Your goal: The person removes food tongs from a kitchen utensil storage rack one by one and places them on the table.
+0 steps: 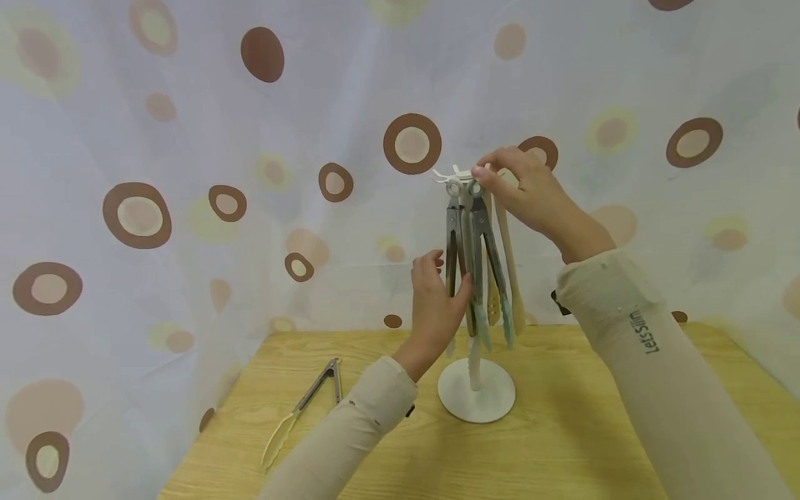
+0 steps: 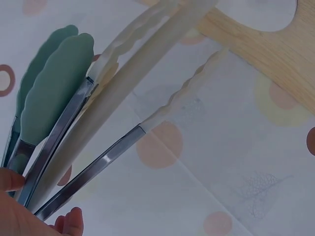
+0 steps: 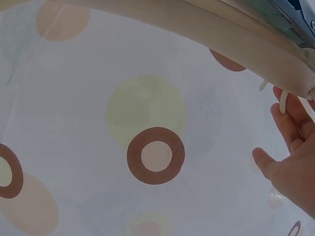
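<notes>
A white utensil rack [image 1: 446,399] with hooks at its top stands on the table. From it hang teal-tipped tongs [image 1: 507,323] and pale-tipped tongs [image 1: 451,232]. My left hand [image 1: 435,298] is beside the hanging tongs, with the fingers extended upward. Its thumb touches the teal-tipped tongs in the left wrist view, close to the pale-tipped tongs [image 2: 93,179]. High on the rack, my right hand [image 1: 525,187] pinches the loop end of the teal-tipped tongs with thumb and index finger. The other fingers of the right hand [image 3: 298,162] spread near the white hooks.
Another pair of tongs [image 1: 279,439] with pale yellow tips lies on the wooden table [image 1: 562,437], left of the rack and partly behind the left sleeve. Beige long-handled utensils [image 1: 516,316] hang on the rack's right side. A dotted curtain [image 1: 350,83] is behind the table.
</notes>
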`<action>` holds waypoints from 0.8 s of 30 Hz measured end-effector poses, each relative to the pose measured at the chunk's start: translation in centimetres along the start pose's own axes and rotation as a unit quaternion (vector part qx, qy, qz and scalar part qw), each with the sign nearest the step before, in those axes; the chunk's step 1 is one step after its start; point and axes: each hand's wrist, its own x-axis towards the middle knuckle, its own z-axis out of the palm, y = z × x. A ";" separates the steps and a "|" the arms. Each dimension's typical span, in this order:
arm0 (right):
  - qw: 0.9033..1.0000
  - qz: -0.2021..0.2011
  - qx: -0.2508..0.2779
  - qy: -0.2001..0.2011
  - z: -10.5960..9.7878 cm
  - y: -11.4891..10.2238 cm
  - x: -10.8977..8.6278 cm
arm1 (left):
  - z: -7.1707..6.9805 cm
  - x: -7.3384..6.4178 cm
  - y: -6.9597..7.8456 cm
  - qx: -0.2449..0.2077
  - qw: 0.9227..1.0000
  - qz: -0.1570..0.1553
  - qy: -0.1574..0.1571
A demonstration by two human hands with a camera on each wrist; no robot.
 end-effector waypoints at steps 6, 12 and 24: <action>1.000 -0.001 0.001 0.001 -0.1 -0.2 0.1 | 0.4 0.2 0.0 0.011 1.000 -0.015 -0.004; 1.000 0.004 0.004 -0.002 -0.1 -0.2 0.0 | 0.3 0.4 0.5 -0.003 0.999 -0.040 -0.033; 1.000 0.001 0.006 -0.004 0.0 -0.1 0.0 | -0.3 0.2 0.3 -0.038 0.998 -0.048 -0.027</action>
